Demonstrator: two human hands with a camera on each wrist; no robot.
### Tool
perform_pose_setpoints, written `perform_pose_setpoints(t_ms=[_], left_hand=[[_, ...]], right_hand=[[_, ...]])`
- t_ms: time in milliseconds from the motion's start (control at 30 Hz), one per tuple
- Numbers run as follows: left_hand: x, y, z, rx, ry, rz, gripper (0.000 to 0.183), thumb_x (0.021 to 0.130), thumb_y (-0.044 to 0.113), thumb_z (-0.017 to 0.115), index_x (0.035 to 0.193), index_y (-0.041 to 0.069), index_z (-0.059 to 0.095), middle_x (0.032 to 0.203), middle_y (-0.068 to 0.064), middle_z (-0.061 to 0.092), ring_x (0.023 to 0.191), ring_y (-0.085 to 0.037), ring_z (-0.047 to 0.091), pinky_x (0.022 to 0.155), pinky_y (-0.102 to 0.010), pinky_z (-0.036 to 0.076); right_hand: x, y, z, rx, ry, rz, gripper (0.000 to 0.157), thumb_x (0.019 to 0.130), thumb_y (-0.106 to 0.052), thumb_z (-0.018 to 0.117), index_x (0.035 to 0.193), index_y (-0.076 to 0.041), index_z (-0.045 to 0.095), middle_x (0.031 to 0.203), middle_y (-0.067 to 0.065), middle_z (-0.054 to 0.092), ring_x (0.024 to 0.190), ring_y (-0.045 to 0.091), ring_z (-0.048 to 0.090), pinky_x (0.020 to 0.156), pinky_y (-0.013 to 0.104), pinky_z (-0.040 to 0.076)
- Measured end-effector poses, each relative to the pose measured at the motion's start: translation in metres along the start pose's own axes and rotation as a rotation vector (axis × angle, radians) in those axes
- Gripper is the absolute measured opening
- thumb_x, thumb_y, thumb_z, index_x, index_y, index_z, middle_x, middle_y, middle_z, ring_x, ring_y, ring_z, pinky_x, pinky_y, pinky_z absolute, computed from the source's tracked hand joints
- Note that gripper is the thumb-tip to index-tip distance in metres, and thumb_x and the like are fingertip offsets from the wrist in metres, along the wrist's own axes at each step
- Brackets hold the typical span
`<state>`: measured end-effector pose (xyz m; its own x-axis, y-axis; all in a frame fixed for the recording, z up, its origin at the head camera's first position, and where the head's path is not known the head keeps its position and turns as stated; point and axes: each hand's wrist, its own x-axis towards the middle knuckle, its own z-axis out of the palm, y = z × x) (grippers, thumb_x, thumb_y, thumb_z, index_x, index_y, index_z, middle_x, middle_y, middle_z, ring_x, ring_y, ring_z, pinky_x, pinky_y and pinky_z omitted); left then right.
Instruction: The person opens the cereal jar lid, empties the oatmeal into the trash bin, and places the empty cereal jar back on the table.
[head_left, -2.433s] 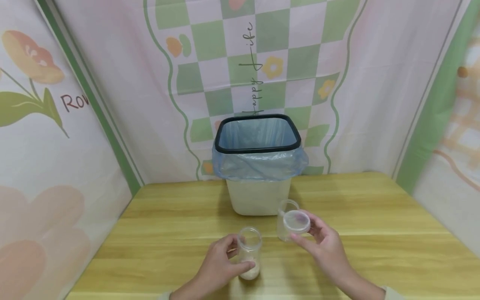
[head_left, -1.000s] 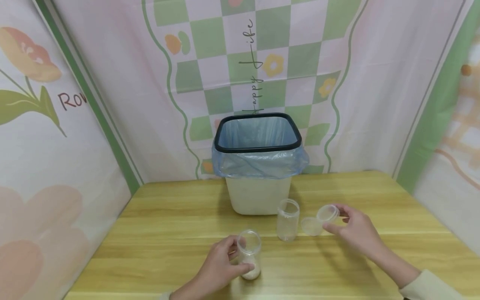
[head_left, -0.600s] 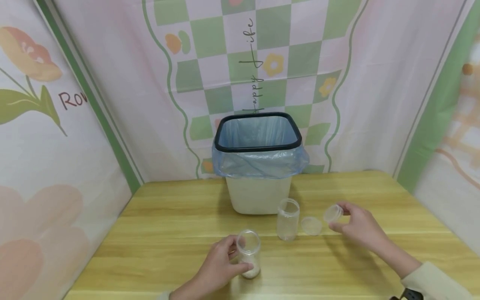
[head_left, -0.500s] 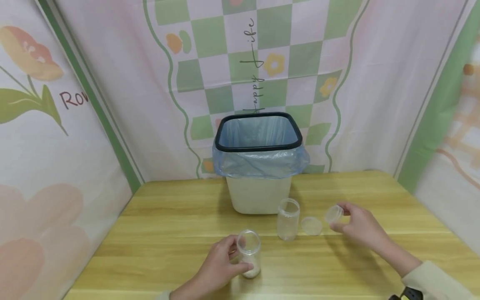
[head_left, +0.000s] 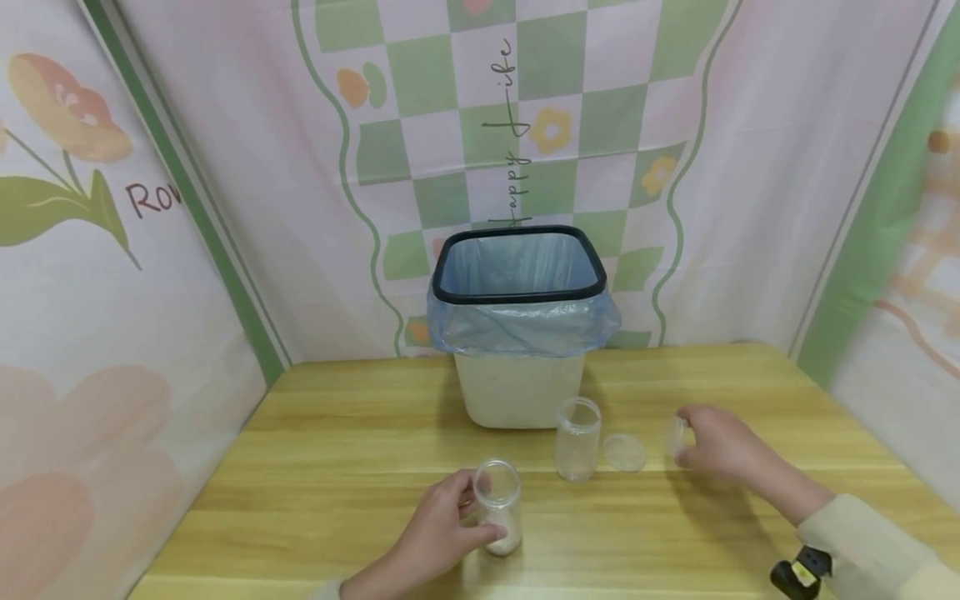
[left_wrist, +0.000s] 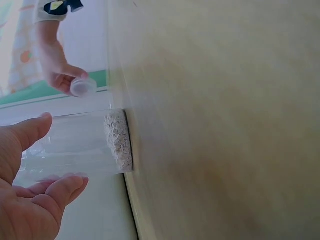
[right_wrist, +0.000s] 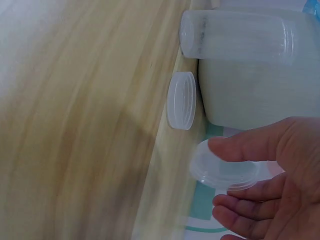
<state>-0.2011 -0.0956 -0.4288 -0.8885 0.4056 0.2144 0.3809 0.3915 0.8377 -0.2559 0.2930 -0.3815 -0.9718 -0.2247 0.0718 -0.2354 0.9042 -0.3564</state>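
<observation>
My left hand (head_left: 442,525) holds a clear plastic jar (head_left: 498,496) upright on the table, thumb on one side and fingers on the other. The jar has no lid on, and a shallow layer of white, crumbly grains (left_wrist: 119,140) covers its bottom. To the right, my right hand (head_left: 723,446) pinches a clear round lid (head_left: 676,437) between thumb and fingers, turned nearly on edge above the table. Between the hands stands a second clear jar (head_left: 577,446), uncovered. A second lid (head_left: 624,452) lies flat beside it, nearest to the lid in my right hand.
A pale bin (head_left: 521,392) with a black rim and a blue liner bag (head_left: 517,327) stands at the back of the wooden table (head_left: 337,467), just behind the second jar. Printed curtains (head_left: 600,50) hang behind and on both sides.
My right hand has moved right with its lid, from in front of the second jar to past the lying lid, and tipped it onto its edge. My left hand has kept its hold.
</observation>
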Motion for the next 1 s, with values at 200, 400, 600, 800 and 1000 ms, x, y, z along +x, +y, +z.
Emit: perform_pose_setpoints(t_ms=[200,400,600,800,1000], left_hand=[[-0.001,0.002,-0.001,-0.003,-0.008,-0.013,0.058,0.079,0.025,0.082,0.125,0.000,0.056,0.122,-0.011,0.060,0.115,-0.029,0.060,0.093,-0.033,0.049],[0.000,0.001,-0.001,0.002,-0.011,-0.017,0.057,0.079,0.025,0.082,0.125,0.001,0.057,0.121,-0.009,0.060,0.114,-0.028,0.059,0.093,-0.032,0.049],[0.000,0.001,-0.002,0.009,-0.016,-0.017,0.057,0.079,0.027,0.082,0.124,0.002,0.057,0.121,-0.008,0.060,0.114,-0.027,0.059,0.093,-0.032,0.049],[0.000,0.002,-0.002,0.004,-0.014,-0.028,0.056,0.078,0.028,0.082,0.123,0.003,0.058,0.121,-0.009,0.060,0.115,-0.027,0.059,0.094,-0.032,0.049],[-0.001,0.002,-0.003,-0.007,-0.018,-0.035,0.057,0.079,0.028,0.082,0.123,0.003,0.057,0.122,-0.008,0.059,0.115,-0.028,0.059,0.094,-0.034,0.048]], right_hand=[[0.006,-0.001,-0.002,-0.121,-0.045,-0.022,0.045,0.064,0.004,0.072,0.103,0.020,0.057,0.098,0.032,0.061,0.090,0.049,0.059,0.078,0.058,0.050],[0.010,0.000,-0.001,-0.193,-0.121,-0.027,0.022,0.067,0.010,0.068,0.086,0.005,0.059,0.077,0.009,0.058,0.068,0.024,0.054,0.062,0.042,0.051],[0.010,-0.003,0.003,-0.262,-0.134,-0.051,0.018,0.075,0.011,0.062,0.076,-0.005,0.054,0.070,0.004,0.051,0.063,0.021,0.048,0.058,0.040,0.049],[0.015,-0.002,0.007,-0.338,-0.133,-0.080,0.016,0.077,0.008,0.063,0.075,-0.005,0.054,0.071,0.006,0.054,0.065,0.025,0.054,0.062,0.046,0.051],[0.022,0.000,0.010,-0.335,-0.140,-0.077,0.011,0.078,0.005,0.062,0.078,-0.004,0.055,0.075,0.010,0.057,0.070,0.031,0.058,0.065,0.050,0.052]])
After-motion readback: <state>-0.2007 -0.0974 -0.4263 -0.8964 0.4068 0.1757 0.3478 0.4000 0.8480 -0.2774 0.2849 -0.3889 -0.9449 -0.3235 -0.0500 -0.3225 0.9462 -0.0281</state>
